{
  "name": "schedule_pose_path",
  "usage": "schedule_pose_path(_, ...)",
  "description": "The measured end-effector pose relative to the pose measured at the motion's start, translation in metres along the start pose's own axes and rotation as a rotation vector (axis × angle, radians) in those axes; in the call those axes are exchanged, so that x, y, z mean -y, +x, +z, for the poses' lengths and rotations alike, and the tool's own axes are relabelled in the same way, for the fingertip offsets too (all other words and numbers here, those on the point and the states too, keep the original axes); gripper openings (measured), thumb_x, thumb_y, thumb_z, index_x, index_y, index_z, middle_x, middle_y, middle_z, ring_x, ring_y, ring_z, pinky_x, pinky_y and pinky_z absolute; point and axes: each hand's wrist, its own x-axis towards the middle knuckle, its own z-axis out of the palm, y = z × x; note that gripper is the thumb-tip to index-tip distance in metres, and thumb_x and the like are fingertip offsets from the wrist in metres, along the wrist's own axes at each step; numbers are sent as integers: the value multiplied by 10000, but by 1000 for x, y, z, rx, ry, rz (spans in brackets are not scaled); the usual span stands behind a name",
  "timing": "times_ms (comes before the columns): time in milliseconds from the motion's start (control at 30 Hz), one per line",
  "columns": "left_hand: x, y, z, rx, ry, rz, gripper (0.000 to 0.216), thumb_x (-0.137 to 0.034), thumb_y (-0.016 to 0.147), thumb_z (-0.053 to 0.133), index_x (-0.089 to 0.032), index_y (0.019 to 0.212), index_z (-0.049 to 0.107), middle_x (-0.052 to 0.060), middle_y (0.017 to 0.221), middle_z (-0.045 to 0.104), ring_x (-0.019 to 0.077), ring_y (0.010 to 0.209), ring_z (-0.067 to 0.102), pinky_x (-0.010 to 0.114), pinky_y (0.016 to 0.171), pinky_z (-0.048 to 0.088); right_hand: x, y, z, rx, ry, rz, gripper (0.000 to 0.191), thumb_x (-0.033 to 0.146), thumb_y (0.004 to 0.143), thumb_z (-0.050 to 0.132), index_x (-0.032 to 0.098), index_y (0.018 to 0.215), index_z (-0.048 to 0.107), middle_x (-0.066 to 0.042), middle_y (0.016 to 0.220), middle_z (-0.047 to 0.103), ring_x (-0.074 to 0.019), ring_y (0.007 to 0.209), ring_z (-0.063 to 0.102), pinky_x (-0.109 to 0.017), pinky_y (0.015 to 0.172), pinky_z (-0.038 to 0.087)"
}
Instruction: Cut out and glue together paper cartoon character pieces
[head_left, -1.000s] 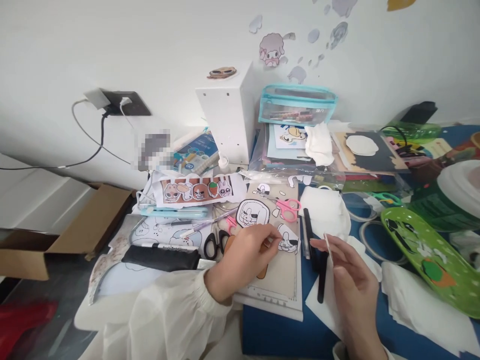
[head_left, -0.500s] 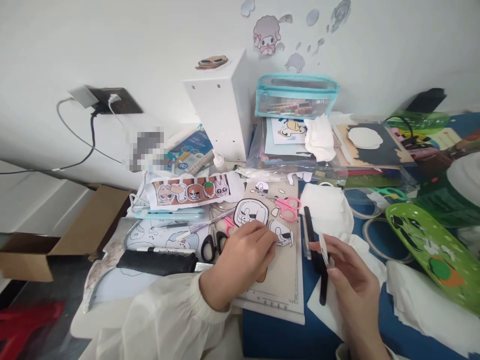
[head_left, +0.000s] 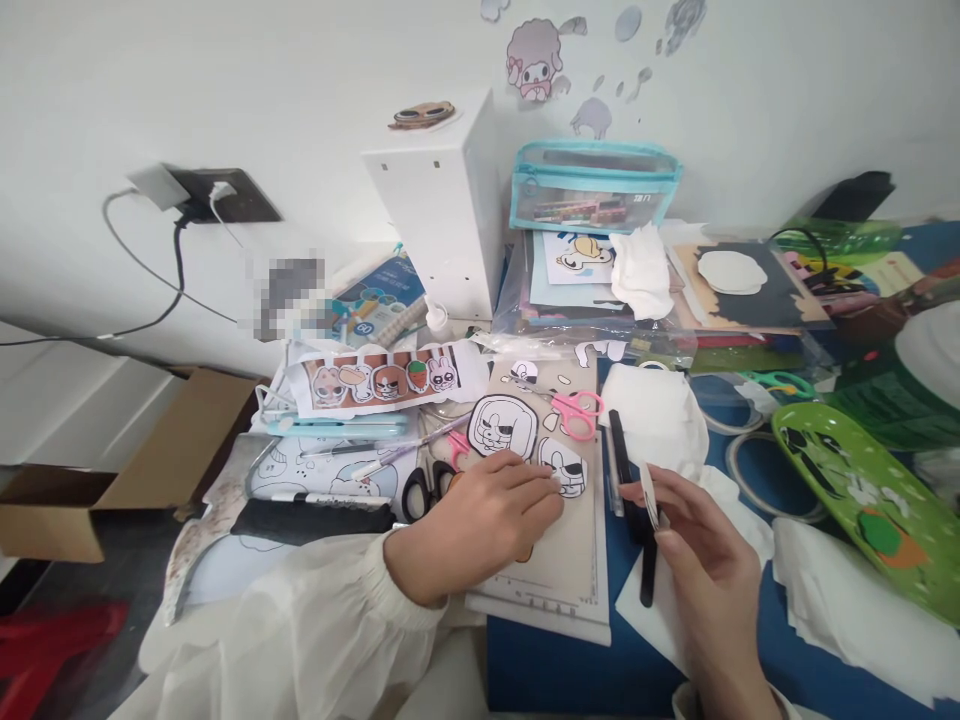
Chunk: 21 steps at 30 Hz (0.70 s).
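Note:
My left hand (head_left: 495, 525) lies over the beige board (head_left: 570, 560), its fingers stretched out and lowered. Its fingertips touch the left edge of a black-and-white paper cutout (head_left: 572, 472) that lies flat there. Just above the knuckles is a larger rounded cutout (head_left: 501, 425) with a thick black outline. Between thumb and fingers, my right hand (head_left: 705, 570) pinches a small white paper cutout (head_left: 649, 492), seen nearly edge-on. A black pen-like tool (head_left: 621, 450) lies beside this hand, on the blue tabletop.
Pink scissors (head_left: 577, 414) lie on the board's upper right. Black-handled scissors (head_left: 420, 492) sit left of my left hand. A green tray (head_left: 806, 430) with cut scraps stands at the right, near white tissues (head_left: 840, 590). Behind are a white box (head_left: 427, 210) and a clear blue-edged pouch (head_left: 592, 190).
My left hand has slid slightly down and its fingers have straightened. The cutout at its fingertips, tilted before, now lies flatter. My right hand keeps its pinch almost unmoved.

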Motion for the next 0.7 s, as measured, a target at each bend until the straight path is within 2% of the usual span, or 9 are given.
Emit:
schedule_pose_path(267,-1,6,-1,3,82,46,189,-48,892,438,-139,933,598,54,964,703,190,955,628,341,807,487,-1,-1,1,7,-9,9,376,355,790,685,244,1145,634,-60,1021,719,-195,957,658,-293,883,498)
schedule_pose_path(500,-15,11,-3,28,222,81,150,-93,912,471,-161,871,599,83,983,693,208,931,627,357,792,484,-2,-1,0,23,-13,11,381,352,794,680,259,1159,626,-49,1004,720,-189,936,660,-285,877,497)
schedule_pose_path(600,-13,8,-6,27,120,40,159,-89,915,455,-164,896,595,77,975,696,197,911,637,344,788,488,-3,-2,-1,22,-34,18,379,351,798,675,257,1162,624,-57,1025,713,-197,937,656,-291,859,502)
schedule_pose_path(700,-4,4,-11,-48,-97,-110,163,-96,922,436,-161,945,584,56,914,702,168,856,653,317,778,496,-4,-3,-1,21,-69,15,366,353,810,661,268,1163,620,-50,1010,712,-197,938,649,-297,850,505)
